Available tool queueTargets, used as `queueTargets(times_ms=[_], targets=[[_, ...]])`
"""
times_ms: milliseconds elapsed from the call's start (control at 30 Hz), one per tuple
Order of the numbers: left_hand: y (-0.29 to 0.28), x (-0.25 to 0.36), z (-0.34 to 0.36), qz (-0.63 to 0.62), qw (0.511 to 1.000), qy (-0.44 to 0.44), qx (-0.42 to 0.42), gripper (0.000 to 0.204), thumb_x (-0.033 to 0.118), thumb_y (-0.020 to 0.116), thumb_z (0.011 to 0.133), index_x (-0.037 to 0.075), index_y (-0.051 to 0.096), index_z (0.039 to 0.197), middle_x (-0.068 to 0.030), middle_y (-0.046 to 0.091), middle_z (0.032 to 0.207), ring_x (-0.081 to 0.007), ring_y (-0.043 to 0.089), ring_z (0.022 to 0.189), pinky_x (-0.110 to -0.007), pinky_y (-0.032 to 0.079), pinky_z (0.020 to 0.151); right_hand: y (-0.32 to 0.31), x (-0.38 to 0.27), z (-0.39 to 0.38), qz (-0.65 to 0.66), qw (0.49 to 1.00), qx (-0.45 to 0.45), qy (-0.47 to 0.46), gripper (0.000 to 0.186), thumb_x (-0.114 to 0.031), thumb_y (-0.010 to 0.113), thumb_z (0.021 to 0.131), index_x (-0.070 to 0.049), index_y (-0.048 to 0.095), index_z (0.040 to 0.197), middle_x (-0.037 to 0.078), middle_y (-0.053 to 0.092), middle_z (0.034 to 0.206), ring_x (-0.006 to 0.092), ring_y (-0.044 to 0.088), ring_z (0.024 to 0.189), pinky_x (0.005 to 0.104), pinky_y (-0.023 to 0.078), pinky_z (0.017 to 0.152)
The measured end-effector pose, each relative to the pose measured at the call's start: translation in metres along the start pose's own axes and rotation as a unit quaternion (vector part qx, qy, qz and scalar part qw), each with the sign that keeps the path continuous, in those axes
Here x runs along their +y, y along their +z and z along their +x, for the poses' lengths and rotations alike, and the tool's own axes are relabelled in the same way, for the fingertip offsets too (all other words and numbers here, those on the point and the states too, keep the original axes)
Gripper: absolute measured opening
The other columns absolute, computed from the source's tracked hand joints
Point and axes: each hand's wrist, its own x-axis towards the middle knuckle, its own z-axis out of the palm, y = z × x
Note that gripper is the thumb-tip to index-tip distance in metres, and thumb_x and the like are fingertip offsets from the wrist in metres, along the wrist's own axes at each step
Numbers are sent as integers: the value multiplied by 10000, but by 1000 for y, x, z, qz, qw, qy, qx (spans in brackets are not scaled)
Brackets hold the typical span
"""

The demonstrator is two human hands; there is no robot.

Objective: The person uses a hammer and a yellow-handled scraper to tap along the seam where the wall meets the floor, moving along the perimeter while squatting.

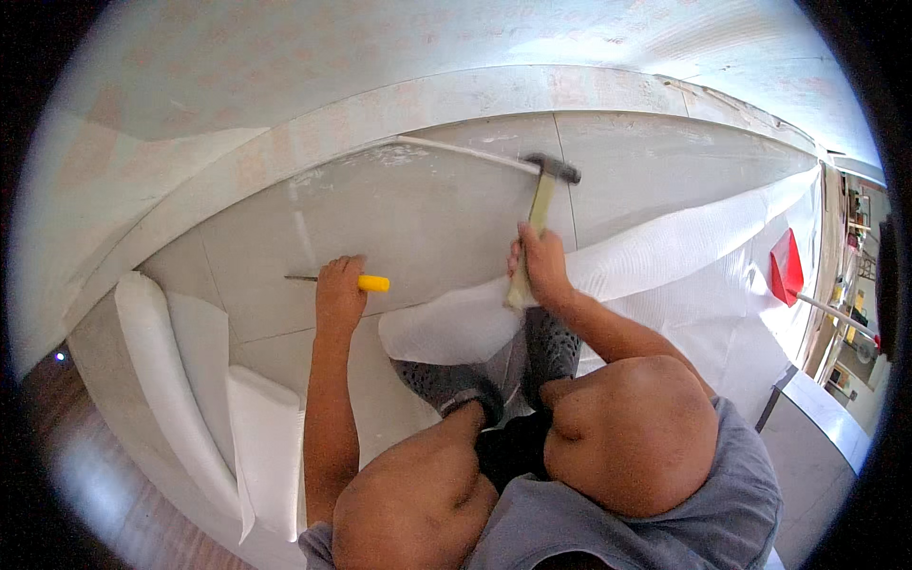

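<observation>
Here's the right hand, closed around the lower half of a hammer, the butt poking out below the fist; a hold that low probably leaves the head free to swing. Over to the left hand, and that one's gripping too: fingers wrapped about a slim tool with a yellow handle, its thin dark blade sticking out to the left, the yellow end out to the right, perhaps kept bare as a striking face. Whether those knuckles touch the floor, I can't tell. Both tools are out in front of the bent knees, within easy reach, over pale floor tiles. Beyond, a thin white strip runs from the foot of the wall toward the hammer's head; contact there is unclear. Closer in, dark perforated shoes sit against white foam sheeting, its edge folded up in a thick roll, likely to bare the tiles. More white padding lies off to the left, and far right, a red dustpan rests well apart from both hands.
</observation>
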Motion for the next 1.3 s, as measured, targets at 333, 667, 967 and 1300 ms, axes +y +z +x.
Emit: queueTargets(times_ms=[333,667,967,1300], targets=[[0,2,13,-25,994,-81,-72,464,24,716,847,51,631,1302,-223,599,1366,-410,549,1296,-483,417,1149,-56,-7,-20,-324,945,33,-23,415,-362,665,998,49,605,986,159,685,716,265,698,604,435,552,557],[11,-16,20,-79,992,-84,-58,419,-3,688,844,53,594,1249,-195,602,1299,-405,554,1256,-490,443,1102,-20,-50,54,-636,636,37,-437,287,-288,734,886,-42,666,1017,166,663,1051,372,594,1090,466,491,958],[15,-14,22,-118,992,-34,-15,376,-25,656,835,26,595,1203,-187,601,1202,-417,564,1162,-505,458,1046,-11,-88,21,-624,618,2,-478,194,-220,728,886,-49,647,930,135,633,924,330,602,923,475,500,798],[2,-10,20,-76,995,-50,-31,371,-11,638,861,16,593,1228,-191,601,1246,-409,563,1199,-489,458,1068,-111,-219,123,-662,528,100,-522,200,-289,692,963,-93,699,1004,91,690,1006,293,655,1004,429,564,806]])
